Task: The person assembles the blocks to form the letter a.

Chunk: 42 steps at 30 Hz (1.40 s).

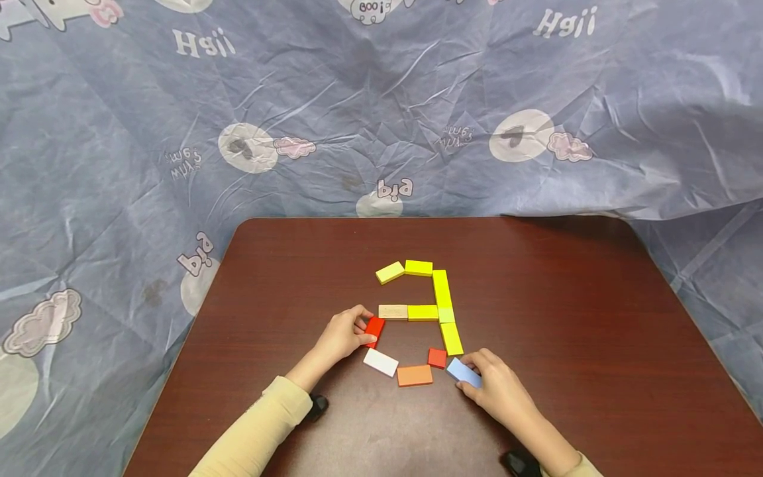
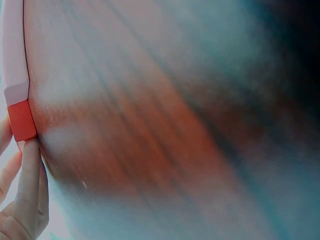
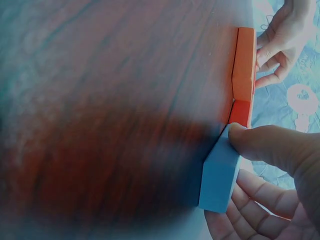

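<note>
My left hand point(image 1: 342, 336) pinches a red block point(image 1: 373, 331) between thumb and fingers, on the left side of a figure laid out in flat blocks. In the left wrist view that red block point(image 2: 21, 121) shows at the left edge, fingertips against it. On the other side my right hand point(image 1: 496, 387) grips a light blue block point(image 1: 464, 373), its thumb on one face and fingers on the other, as the right wrist view shows. A small red block point(image 1: 437, 358) lies just left of the blue one. Between the hands are a white block point(image 1: 381, 362) and an orange block point(image 1: 414, 375).
Several yellow blocks point(image 1: 442, 288) form the top, right side and middle bar of the figure, with a pale wooden block point(image 1: 393, 312) at the bar's left end. Everything lies on a dark brown table point(image 1: 554, 298). A printed grey-blue cloth point(image 1: 381, 99) hangs behind it.
</note>
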### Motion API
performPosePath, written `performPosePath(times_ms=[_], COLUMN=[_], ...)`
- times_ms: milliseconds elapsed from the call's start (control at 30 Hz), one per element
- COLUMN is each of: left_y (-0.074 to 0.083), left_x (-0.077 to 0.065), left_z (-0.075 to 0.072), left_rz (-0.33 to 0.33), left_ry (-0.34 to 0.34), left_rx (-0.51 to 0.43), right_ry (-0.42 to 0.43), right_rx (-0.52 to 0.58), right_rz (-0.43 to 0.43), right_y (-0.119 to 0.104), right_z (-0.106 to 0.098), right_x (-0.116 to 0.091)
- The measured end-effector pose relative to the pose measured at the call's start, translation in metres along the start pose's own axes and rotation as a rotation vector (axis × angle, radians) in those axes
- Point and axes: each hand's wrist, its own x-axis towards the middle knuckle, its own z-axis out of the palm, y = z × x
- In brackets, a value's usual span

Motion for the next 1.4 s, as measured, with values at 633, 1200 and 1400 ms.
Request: performPosePath(times_ms=[633, 1200, 1400], left_y=[0.0008, -0.0009, -0.0017], left_x=[0.0, -0.0005, -0.0002], left_z=[-0.0001, 0.0002, 0.0001], left_rz=[-0.002, 0.002, 0.006], left_ry=[-0.004, 0.0, 0.004], left_rx=[-0.014, -0.016, -0.014], right_ry=[0.001, -0.016, -0.02], right_rx=[0.027, 0.053, 0.049], right_rz=[-0.002, -0.01, -0.008], right_y=[-0.0014, -0.0009, -0.0009], right_z=[0.0028, 0.0032, 0.0032], right_x=[0.004, 0.0055, 0.0059])
